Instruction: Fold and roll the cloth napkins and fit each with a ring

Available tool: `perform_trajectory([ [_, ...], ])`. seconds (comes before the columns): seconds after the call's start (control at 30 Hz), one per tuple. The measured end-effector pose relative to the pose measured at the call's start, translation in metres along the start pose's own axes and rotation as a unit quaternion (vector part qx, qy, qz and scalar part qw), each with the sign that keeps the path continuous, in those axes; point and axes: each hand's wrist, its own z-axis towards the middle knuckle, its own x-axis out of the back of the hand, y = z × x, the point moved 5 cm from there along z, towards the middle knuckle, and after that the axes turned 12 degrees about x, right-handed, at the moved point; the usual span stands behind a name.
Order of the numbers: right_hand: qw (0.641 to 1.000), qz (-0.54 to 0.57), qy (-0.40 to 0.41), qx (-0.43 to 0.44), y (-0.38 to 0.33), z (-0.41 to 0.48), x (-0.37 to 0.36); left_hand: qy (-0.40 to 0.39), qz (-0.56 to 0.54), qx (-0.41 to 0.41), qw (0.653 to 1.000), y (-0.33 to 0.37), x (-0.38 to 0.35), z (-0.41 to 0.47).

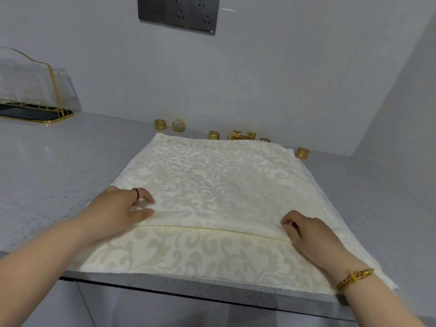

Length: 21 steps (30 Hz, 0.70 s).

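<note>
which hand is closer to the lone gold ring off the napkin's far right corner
Right. The right hand is straight this side of the ring; the left hand is across at the left edge of the napkin.

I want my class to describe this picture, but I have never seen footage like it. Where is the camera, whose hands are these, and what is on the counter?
There is no machine here: a person wears one camera on the head, looking down at their own hands. A cream patterned napkin lies spread on the grey counter. The left hand and right hand each pinch an edge of its upper layer. Gold napkin rings stand by the wall.
</note>
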Motion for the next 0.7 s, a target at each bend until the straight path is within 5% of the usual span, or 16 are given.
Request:
perform_trajectory([
  [0.2, 0.996, -0.05, 0.047, 0.049, -0.003, 0.007, 0.001, 0.086, 0.057, -0.131, 0.986, 0.008, 0.003, 0.002],
  [0.37, 0.987, -0.011, 0.065, 0.144, -0.011, -0.002, -0.004, 0.075, 0.113, -0.227, 0.964, 0.018, -0.003, -0.015],
  [0.7, 0.992, 0.123, 0.034, 0.02, 0.006, 0.001, 0.006, 0.011, -0.065, -0.047, 0.997, 0.006, -0.004, 0.006],
])
